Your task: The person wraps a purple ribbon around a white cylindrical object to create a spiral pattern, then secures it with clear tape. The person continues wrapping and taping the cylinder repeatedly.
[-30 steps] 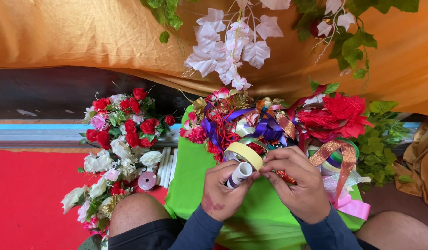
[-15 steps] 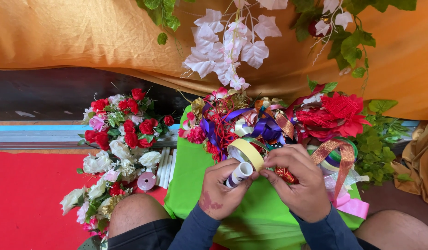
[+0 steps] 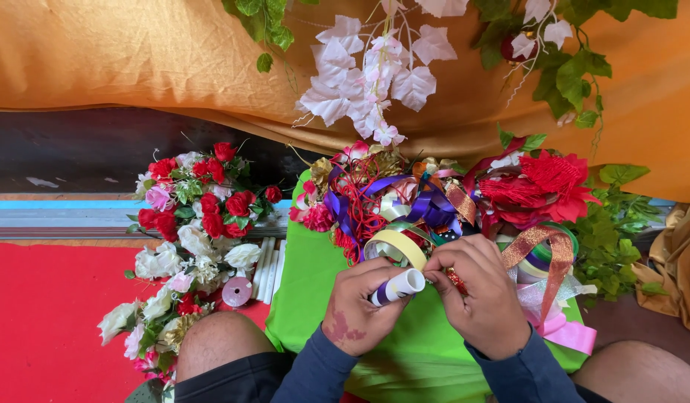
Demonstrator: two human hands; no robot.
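Head view: a white-and-purple tube (image 3: 397, 286) sits clenched in the left hand (image 3: 358, 313) above the green cloth (image 3: 315, 298). The right hand (image 3: 479, 295) pinches something small and red at its tip. A loose grip could drop the tube into the ribbon tangle (image 3: 405, 205) behind the cloth.
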